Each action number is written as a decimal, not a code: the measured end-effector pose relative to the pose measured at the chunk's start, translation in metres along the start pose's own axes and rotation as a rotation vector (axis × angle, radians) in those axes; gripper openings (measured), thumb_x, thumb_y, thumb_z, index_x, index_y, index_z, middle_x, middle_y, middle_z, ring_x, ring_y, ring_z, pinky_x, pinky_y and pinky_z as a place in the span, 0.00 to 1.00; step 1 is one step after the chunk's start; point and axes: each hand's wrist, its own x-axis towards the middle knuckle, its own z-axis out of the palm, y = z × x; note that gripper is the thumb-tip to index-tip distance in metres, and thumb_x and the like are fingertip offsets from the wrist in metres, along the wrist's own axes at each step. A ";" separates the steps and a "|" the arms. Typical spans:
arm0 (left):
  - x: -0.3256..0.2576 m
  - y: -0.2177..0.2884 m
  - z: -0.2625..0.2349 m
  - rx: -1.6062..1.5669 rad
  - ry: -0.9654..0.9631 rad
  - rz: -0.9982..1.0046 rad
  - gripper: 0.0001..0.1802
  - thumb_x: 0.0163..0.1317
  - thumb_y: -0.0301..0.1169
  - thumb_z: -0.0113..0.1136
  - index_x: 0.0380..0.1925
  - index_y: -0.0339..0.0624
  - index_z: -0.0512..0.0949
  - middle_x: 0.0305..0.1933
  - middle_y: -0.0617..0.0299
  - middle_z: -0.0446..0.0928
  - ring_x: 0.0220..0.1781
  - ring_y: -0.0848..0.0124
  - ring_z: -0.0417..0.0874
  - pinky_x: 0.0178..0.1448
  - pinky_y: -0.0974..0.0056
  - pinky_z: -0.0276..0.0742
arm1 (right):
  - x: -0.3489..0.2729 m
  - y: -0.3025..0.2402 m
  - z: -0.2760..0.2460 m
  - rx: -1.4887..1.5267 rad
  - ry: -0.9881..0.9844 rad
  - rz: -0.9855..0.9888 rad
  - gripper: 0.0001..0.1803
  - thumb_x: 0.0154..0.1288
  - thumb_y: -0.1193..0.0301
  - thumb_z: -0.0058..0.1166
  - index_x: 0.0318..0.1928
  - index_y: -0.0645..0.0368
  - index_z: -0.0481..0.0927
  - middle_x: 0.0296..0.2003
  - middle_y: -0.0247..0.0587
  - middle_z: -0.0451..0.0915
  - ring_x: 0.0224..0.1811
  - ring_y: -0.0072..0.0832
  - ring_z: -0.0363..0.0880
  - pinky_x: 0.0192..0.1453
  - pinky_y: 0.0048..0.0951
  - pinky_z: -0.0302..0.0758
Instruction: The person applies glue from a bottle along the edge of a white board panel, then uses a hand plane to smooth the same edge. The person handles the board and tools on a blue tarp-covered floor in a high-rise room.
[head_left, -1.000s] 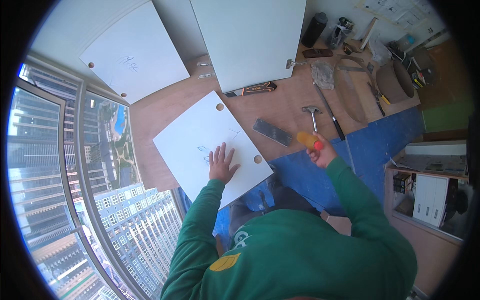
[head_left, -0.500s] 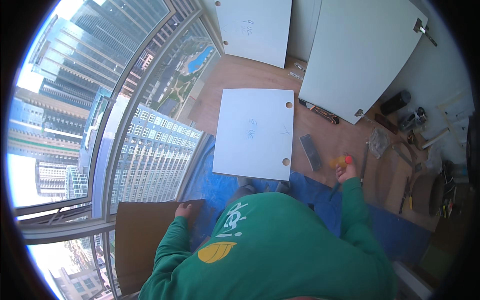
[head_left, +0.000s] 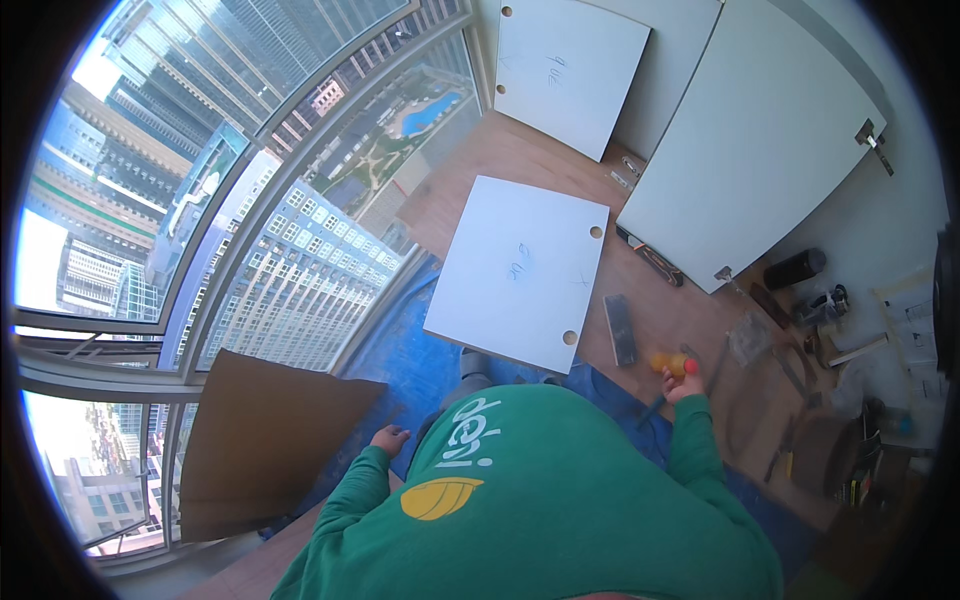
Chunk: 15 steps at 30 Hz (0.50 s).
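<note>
My right hand is closed round a small yellow-orange bottle with a red cap, above the wooden surface. Lower on the left, my left hand hangs with its fingers loosely stretched and holds nothing. It is nearest to a brown board propped by the window, with a gap between them. In front of me lies a white panel with handwritten marks and two round holes along its right edge. A long grey block rests between the panel and the bottle.
A second white panel and a larger pale door with hinges lean at the back. An orange-and-black tool lies under the door's edge. Tools, a black cylinder and a plastic bag crowd the right. Blue sheeting covers the floor.
My left hand has come away from the brown board's edge. The view has turned, so the panels appear tilted. The bottle stays in my right hand.
</note>
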 end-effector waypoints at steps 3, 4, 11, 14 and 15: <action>0.011 0.017 -0.019 -0.025 0.050 0.026 0.35 0.67 0.53 0.63 0.63 0.37 0.79 0.63 0.43 0.81 0.66 0.50 0.82 0.70 0.52 0.74 | 0.005 -0.001 0.004 0.068 0.031 -0.001 0.28 0.65 0.43 0.57 0.47 0.55 0.79 0.32 0.40 0.83 0.24 0.25 0.80 0.23 0.19 0.70; 0.015 0.023 -0.025 -0.038 0.049 0.025 0.34 0.67 0.53 0.63 0.63 0.37 0.79 0.62 0.43 0.81 0.65 0.51 0.82 0.69 0.52 0.75 | 0.009 -0.003 0.002 0.068 0.030 0.012 0.28 0.65 0.43 0.57 0.47 0.56 0.79 0.32 0.40 0.83 0.24 0.25 0.80 0.23 0.19 0.70; 0.028 0.049 -0.035 -0.032 0.078 0.129 0.34 0.67 0.52 0.64 0.64 0.37 0.78 0.62 0.43 0.82 0.64 0.51 0.83 0.68 0.53 0.76 | 0.014 -0.006 -0.004 0.054 -0.003 0.038 0.28 0.69 0.43 0.53 0.47 0.57 0.79 0.32 0.38 0.82 0.26 0.24 0.80 0.24 0.19 0.72; 0.030 0.057 -0.032 -0.010 0.048 0.142 0.36 0.67 0.52 0.64 0.65 0.35 0.76 0.62 0.43 0.82 0.64 0.51 0.83 0.68 0.53 0.76 | 0.012 -0.004 -0.003 0.071 -0.013 0.028 0.30 0.68 0.42 0.53 0.47 0.58 0.79 0.32 0.38 0.82 0.26 0.24 0.80 0.24 0.19 0.71; 0.030 0.058 -0.031 -0.007 0.046 0.150 0.36 0.68 0.52 0.63 0.65 0.35 0.76 0.62 0.43 0.82 0.65 0.51 0.83 0.68 0.53 0.76 | 0.012 -0.004 -0.003 0.074 -0.009 0.016 0.31 0.67 0.42 0.53 0.47 0.59 0.79 0.32 0.39 0.82 0.25 0.25 0.80 0.24 0.19 0.71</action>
